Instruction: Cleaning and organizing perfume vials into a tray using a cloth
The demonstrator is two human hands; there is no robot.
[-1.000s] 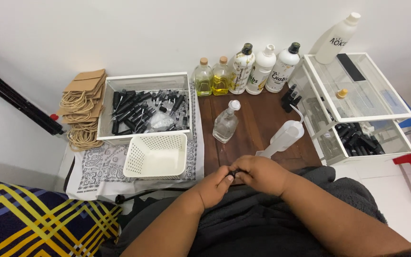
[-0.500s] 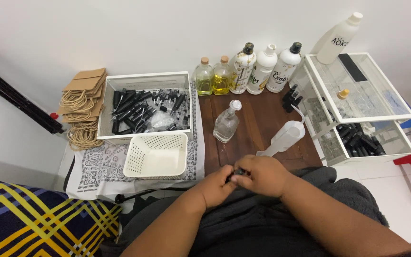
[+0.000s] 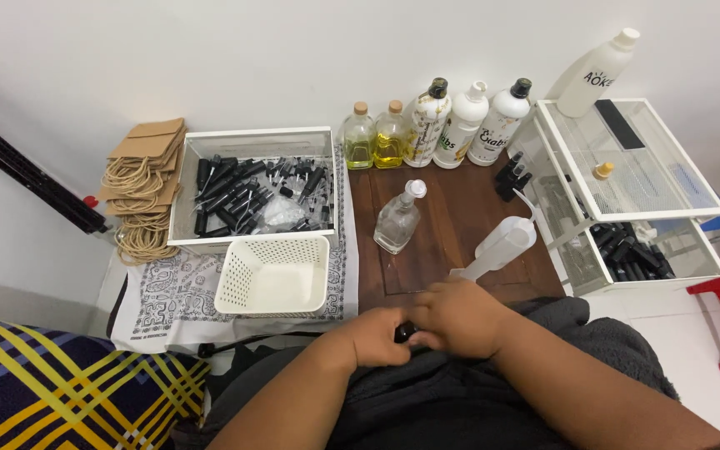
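both hands meet low over the lap, just off the near edge of the dark brown wooden table (image 3: 452,242). the left hand (image 3: 372,337) and the right hand (image 3: 460,319) are pressed together around a small black cap-like piece (image 3: 404,332), of which only a sliver shows between the knuckles. the fingers of both hands are curled in and closed on that piece; exactly how each fingertip sits on it is hidden by the right hand lying over the top.

judging from the grip, the work is a fine fitting or twisting job. it seems best done with the left hand holding the piece steady and the right hand doing the turning, both kept close to the body so nothing drops into the dark cloth on the lap. easing the right hand back a little would let the eyes check the alignment.

near at hand on the table, a small clear glass bottle with a white cap (image 3: 399,218) stands near the middle, and a clear plastic squeeze bottle with a long white nozzle (image 3: 497,247) lies tilted toward the near right corner, just beyond the right hand. left of the table, an empty white perforated plastic basket (image 3: 274,277) sits in front of a white wire tray of small black caps and droppers (image 3: 253,190).
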